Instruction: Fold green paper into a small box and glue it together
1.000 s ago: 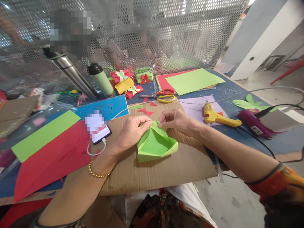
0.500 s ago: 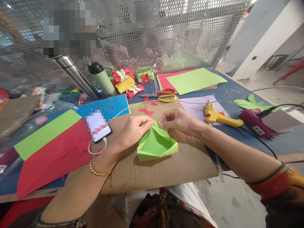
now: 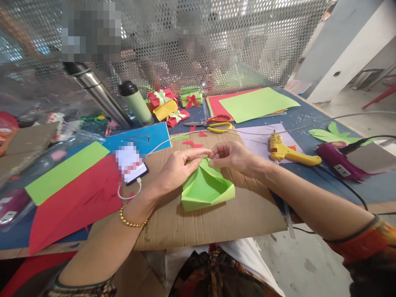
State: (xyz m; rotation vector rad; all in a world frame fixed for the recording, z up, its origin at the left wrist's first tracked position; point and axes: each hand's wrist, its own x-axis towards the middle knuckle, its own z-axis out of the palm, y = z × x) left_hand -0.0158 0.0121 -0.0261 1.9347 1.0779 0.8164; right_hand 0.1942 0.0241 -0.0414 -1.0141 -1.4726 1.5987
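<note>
A light green folded paper box (image 3: 210, 192), its hollow side facing me, rests on the brown cardboard sheet (image 3: 247, 214). My left hand (image 3: 179, 169) pinches the far left edge of the folded paper between thumb and fingers. On the other side of the peak, my right hand (image 3: 230, 156) grips the paper's far right edge with thumb and bent fingertips. The two hands almost meet at the top fold, and the fingertips partly cover it. Just beyond them lie small red paper scraps (image 3: 192, 144) and a green strip (image 3: 180, 138).
Scissors (image 3: 218, 126) lie behind the cardboard. A yellow glue gun (image 3: 291, 154) and a purple power socket (image 3: 338, 165) are on the right. To the left are a phone (image 3: 131, 163), red paper (image 3: 74, 202) and a blue sheet (image 3: 154, 138). Small paper bags (image 3: 167, 109) and bottles (image 3: 137, 103) stand behind.
The left fingers have straightened and stretched across the top of the fold toward the right hand. The paper box stays in place between both hands; the whole view has shifted slightly.
</note>
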